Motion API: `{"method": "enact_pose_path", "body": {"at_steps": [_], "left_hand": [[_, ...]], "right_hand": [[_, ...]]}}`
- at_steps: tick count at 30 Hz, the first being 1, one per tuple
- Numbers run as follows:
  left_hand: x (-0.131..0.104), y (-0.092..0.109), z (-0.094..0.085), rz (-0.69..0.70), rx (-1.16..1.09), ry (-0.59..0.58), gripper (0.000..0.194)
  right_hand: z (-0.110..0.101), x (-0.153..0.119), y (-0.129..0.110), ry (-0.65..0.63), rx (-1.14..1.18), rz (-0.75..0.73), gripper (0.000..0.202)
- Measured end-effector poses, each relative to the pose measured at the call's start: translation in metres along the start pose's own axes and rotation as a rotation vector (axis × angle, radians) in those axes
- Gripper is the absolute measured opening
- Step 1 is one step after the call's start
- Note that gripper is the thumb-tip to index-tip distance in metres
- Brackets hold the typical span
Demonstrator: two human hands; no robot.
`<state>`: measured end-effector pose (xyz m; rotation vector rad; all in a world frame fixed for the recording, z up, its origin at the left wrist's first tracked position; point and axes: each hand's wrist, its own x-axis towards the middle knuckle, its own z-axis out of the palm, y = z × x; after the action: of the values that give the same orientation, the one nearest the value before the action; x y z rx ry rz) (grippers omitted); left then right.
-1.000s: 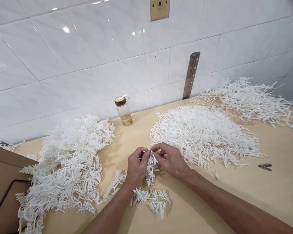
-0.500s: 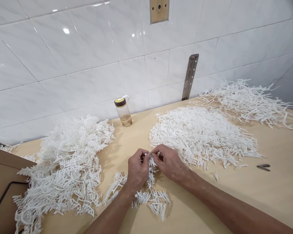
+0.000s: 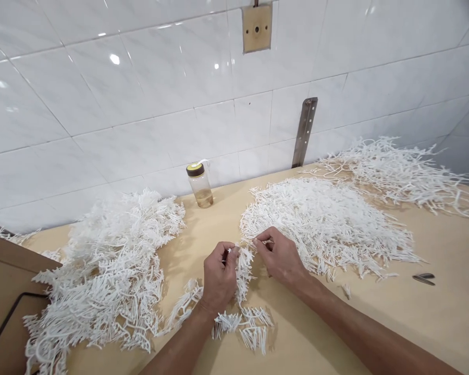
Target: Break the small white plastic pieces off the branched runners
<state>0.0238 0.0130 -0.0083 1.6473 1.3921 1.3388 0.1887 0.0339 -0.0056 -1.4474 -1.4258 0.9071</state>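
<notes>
Between the thumb and fingertips of my left hand (image 3: 220, 276) is the end of a white branched plastic strip (image 3: 244, 273), which hangs down to the right of the hand. My right hand (image 3: 282, 258) is a short way to the right, thumb and forefinger pinched together at the near left edge of a pile of small white twig-like pieces (image 3: 320, 221). Whatever is in that pinch is too small to make out. Loose comb-like white pieces (image 3: 254, 333) lie on the table below my hands. Another white branched piece (image 3: 184, 304) lies partly behind my left wrist.
A big heap of white branched strips (image 3: 109, 276) is on the left, beside a cardboard box (image 3: 13, 297). At the back stands a lidded bottle (image 3: 201, 190) with some liquid. Tangled white branches (image 3: 402, 169) lie far right. A small dark metal tool (image 3: 424, 279) rests nearer.
My hands, together at the strip's top before, have come apart. The right one has moved right to the pile's edge, while the left still pinches the strip. The view has tipped slightly upward.
</notes>
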Motion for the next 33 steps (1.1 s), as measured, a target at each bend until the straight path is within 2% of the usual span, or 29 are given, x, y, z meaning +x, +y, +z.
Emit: {"method": "enact_pose_path", "body": {"at_steps": [4,9,13,16,22,33], "left_hand": [[0.004,-0.007,0.001,-0.079,-0.103,0.023,0.028],[0.001,-0.005,0.001,-0.024,-0.03,-0.048,0.025],[-0.002,-0.002,0.0,-0.03,-0.002,-0.054,0.025],[0.0,-0.003,0.0,-0.075,-0.057,-0.037,0.026],[0.003,-0.004,0.001,-0.1,-0.106,-0.018,0.026],[0.003,-0.001,0.001,-0.11,-0.082,-0.043,0.027]], "right_hand": [[-0.003,0.0,-0.003,-0.089,0.108,-0.042,0.026],[-0.002,0.002,-0.004,-0.369,0.212,-0.027,0.036],[0.0,0.002,0.001,-0.425,0.19,0.003,0.028],[0.004,0.001,0.003,-0.393,0.173,-0.009,0.026],[0.007,-0.004,-0.003,-0.189,0.009,-0.178,0.023],[0.007,-0.006,-0.004,-0.066,-0.18,-0.406,0.016]]}}
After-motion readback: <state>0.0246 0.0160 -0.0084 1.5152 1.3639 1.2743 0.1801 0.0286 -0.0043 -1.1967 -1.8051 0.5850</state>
